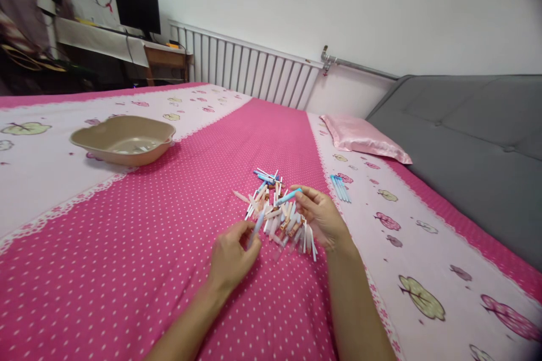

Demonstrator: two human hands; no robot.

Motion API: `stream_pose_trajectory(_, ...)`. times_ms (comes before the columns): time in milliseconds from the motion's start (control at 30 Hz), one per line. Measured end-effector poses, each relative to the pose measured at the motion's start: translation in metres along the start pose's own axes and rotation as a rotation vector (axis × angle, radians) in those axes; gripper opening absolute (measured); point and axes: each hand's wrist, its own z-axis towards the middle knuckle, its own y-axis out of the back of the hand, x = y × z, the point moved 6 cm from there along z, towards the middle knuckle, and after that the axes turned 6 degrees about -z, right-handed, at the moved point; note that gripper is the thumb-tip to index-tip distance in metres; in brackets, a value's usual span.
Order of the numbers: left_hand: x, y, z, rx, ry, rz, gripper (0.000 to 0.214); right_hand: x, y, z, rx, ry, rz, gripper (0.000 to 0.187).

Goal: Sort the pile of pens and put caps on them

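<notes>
Head view, both bare hands over a bed (pixel 169 248) with a pink polka-dot spread, paler printed strips left and right. Left hand (pixel 235 256): gripping a pale, translucent bluish pen (pixel 256 227) between thumb and fingers, pen tilted, at the near left edge of the pile. Right hand (pixel 320 215): gripping a bright blue pen (pixel 288 197) by its right end between thumb and fingertips, pen pointing left over the pile, slightly raised at the right.

Pile (pixel 279 225): mixed pens and thin sticks, loose, on the pink middle strip between and beyond the hands. White, peach, brownish and clear ones mostly near; darker blue ones at the far end. Exact count can't be told, pieces overlap.

Right of the right hand, on the pale strip: a small row of blue pens (pixel 340 188), side by side, well apart from the pile. Left and far: beige basin (pixel 122 141), upright, a few whitish pieces (pixel 146 148) in its bottom, too small to identify.

Far right: pink pillow (pixel 365 138) near a grey headboard (pixel 461 124). Far side: white radiator (pixel 249 62) along the wall. Far left: desk (pixel 101 39) with a black monitor (pixel 136 9).
</notes>
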Motion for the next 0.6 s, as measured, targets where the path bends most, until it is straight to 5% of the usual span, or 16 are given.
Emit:
stream_pose_trajectory(267,-0.013,0.001,-0.005,-0.057,-0.265,0.135,0.017,0.007,0.005,-0.002,-0.089,0.005,0.046,0.029)
stream_pose_trajectory(600,-0.016,0.0,-0.006,-0.078,-0.35,0.181,0.017,0.006,0.002,-0.003,-0.045,0.044,-0.056,0.031)
